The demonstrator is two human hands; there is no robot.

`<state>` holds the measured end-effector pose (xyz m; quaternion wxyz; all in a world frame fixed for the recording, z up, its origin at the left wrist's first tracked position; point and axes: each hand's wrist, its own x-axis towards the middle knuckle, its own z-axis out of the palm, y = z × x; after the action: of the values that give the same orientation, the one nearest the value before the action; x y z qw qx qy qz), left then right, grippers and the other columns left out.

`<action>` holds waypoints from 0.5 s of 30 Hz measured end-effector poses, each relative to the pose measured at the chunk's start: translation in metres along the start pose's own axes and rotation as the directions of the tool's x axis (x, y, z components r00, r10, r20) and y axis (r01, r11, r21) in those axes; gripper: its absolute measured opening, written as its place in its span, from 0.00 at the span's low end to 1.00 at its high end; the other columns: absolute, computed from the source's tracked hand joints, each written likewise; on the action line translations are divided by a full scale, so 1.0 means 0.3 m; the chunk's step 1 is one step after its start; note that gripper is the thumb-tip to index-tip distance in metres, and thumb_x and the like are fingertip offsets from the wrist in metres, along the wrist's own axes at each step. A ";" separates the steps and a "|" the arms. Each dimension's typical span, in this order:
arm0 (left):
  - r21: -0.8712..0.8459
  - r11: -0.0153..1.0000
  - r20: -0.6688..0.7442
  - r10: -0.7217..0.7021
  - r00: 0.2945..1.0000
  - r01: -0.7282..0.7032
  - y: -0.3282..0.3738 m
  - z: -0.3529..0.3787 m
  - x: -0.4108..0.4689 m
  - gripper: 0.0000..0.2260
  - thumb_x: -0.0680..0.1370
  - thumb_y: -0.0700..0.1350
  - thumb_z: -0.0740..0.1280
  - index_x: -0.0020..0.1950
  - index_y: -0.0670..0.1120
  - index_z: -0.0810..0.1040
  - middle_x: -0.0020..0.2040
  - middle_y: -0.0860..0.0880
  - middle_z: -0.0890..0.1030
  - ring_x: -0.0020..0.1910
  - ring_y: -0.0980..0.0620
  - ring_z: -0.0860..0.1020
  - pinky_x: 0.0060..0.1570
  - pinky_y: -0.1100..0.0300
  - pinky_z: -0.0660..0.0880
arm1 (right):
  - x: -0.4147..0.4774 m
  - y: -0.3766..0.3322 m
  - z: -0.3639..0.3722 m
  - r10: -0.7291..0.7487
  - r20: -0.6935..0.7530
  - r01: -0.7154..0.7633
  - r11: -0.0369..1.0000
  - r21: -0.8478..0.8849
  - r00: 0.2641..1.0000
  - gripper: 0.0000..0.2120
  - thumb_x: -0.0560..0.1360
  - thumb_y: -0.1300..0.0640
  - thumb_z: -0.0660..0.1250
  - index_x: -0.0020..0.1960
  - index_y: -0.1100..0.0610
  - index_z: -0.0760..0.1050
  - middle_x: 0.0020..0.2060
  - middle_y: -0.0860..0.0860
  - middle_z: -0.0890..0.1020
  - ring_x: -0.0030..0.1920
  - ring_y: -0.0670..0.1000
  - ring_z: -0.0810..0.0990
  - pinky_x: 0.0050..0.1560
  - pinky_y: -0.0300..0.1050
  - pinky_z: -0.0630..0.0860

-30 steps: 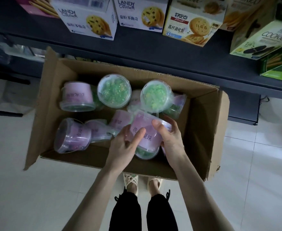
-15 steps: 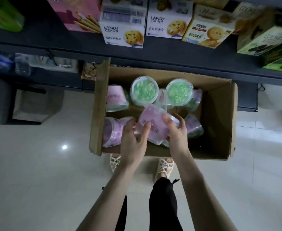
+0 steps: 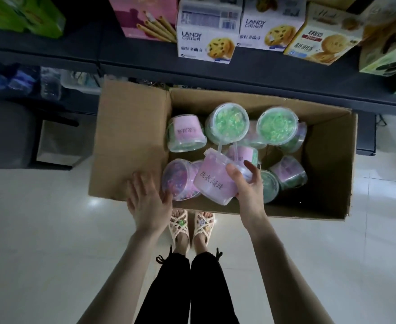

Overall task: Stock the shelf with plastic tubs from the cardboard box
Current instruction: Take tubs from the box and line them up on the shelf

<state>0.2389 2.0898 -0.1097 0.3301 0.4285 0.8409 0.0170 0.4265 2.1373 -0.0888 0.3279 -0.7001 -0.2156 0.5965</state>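
Left hand released, fingers spread; right hand grips tub.

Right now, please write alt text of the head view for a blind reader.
The right hand grips a pink-labelled clear plastic tub above an open brown cardboard box of similar tubs; the left hand is open beside it.

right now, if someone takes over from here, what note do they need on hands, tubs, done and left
Hands: the right grip holds a pink-labelled tub above the cardboard box. The left grip is open, fingers spread, by the box's near-left edge.
Things: the other tubs lie in the box, which sits on the floor below the shelf.
Done: no tub shows on the shelf, only biscuit boxes.
Left: shelve the held tub, then the rest.
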 end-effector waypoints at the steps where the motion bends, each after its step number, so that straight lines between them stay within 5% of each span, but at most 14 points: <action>1: -0.047 0.999 0.063 -0.009 0.998 0.012 -0.021 0.019 0.022 0.30 0.78 0.52 0.62 0.75 0.42 0.55 0.75 0.40 0.55 0.74 0.39 0.54 0.69 0.43 0.57 | 0.010 0.014 0.005 -0.011 -0.010 0.011 1.000 0.001 1.000 0.38 0.60 0.43 0.75 0.67 0.50 0.66 0.58 0.51 0.77 0.55 0.47 0.79 0.55 0.44 0.78; 5: -0.167 0.967 0.040 0.199 0.979 -0.190 -0.035 0.059 0.054 0.28 0.75 0.51 0.68 0.70 0.42 0.64 0.68 0.40 0.67 0.65 0.39 0.68 0.60 0.45 0.70 | 0.041 0.064 0.014 -0.074 -0.043 0.072 0.997 -0.034 0.996 0.40 0.61 0.46 0.75 0.69 0.53 0.65 0.53 0.42 0.76 0.46 0.32 0.79 0.39 0.26 0.73; 8: -0.099 0.898 0.050 0.435 0.899 -0.429 -0.018 0.077 0.095 0.36 0.67 0.56 0.74 0.69 0.43 0.66 0.67 0.45 0.71 0.65 0.44 0.69 0.63 0.49 0.66 | 0.057 0.092 -0.001 -0.076 -0.043 0.073 0.996 -0.053 0.996 0.42 0.60 0.47 0.77 0.70 0.54 0.64 0.58 0.47 0.76 0.53 0.41 0.79 0.42 0.28 0.75; 10: -0.005 0.900 0.158 0.430 0.889 -0.435 -0.011 0.095 0.130 0.39 0.66 0.60 0.73 0.71 0.46 0.64 0.68 0.48 0.71 0.67 0.46 0.67 0.68 0.48 0.56 | 0.060 0.106 -0.015 -0.071 -0.039 0.068 0.995 -0.068 0.997 0.43 0.60 0.46 0.77 0.70 0.53 0.64 0.60 0.51 0.76 0.57 0.47 0.78 0.44 0.30 0.76; 13: 0.048 0.902 0.105 0.423 0.900 -0.429 -0.010 0.123 0.134 0.25 0.71 0.57 0.69 0.65 0.47 0.72 0.60 0.48 0.79 0.61 0.45 0.75 0.69 0.48 0.53 | 0.068 0.121 -0.035 -0.062 -0.062 0.058 0.996 -0.071 0.996 0.41 0.58 0.46 0.78 0.67 0.53 0.67 0.59 0.51 0.77 0.55 0.47 0.80 0.43 0.32 0.77; 15: 0.004 0.898 -0.015 0.441 0.897 -0.441 -0.012 0.124 0.114 0.14 0.75 0.51 0.67 0.55 0.45 0.79 0.47 0.45 0.84 0.48 0.41 0.80 0.66 0.46 0.63 | 0.067 0.127 -0.044 -0.063 -0.060 0.059 0.996 -0.069 0.996 0.38 0.57 0.46 0.78 0.63 0.53 0.70 0.58 0.53 0.78 0.54 0.49 0.80 0.44 0.34 0.77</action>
<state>0.2431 2.1033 -0.1584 0.3110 0.6076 0.7247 0.0946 0.4398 2.1223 -0.1290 0.3287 -0.7220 -0.2464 0.5568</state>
